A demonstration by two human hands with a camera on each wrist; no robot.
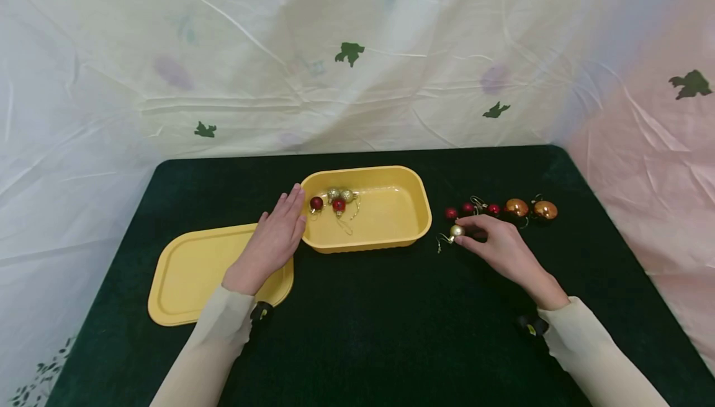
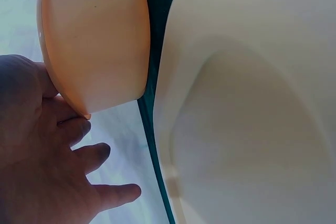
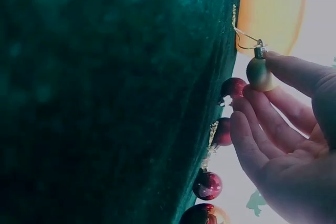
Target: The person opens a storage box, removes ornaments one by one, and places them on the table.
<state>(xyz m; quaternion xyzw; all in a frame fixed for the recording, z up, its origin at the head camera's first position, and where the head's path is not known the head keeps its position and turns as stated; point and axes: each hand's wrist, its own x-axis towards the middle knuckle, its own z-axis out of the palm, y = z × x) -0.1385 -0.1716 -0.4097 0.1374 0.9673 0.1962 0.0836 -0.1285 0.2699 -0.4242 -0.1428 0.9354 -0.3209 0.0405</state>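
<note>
My right hand (image 1: 499, 249) pinches a small gold Christmas bauble (image 1: 457, 231) between thumb and fingers, its gold string dangling to the left; the right wrist view shows the same bauble (image 3: 261, 73). My left hand (image 1: 274, 236) touches the left rim of a yellow plastic box (image 1: 385, 242) with its fingers straight. Inside the box, at the left, lie a dark red bauble (image 1: 316, 203), another red bauble (image 1: 338, 206) and two glittery gold baubles (image 1: 347, 195). In the left wrist view, fingers rest against the box wall (image 2: 97, 40).
A yellow lid (image 1: 192, 277) lies flat at the left, partly under my left forearm. Beyond my right hand sit small red baubles (image 1: 493, 209) and two larger copper-orange baubles (image 1: 545, 210) in a row. The table (image 1: 391, 332) has a dark green cloth.
</note>
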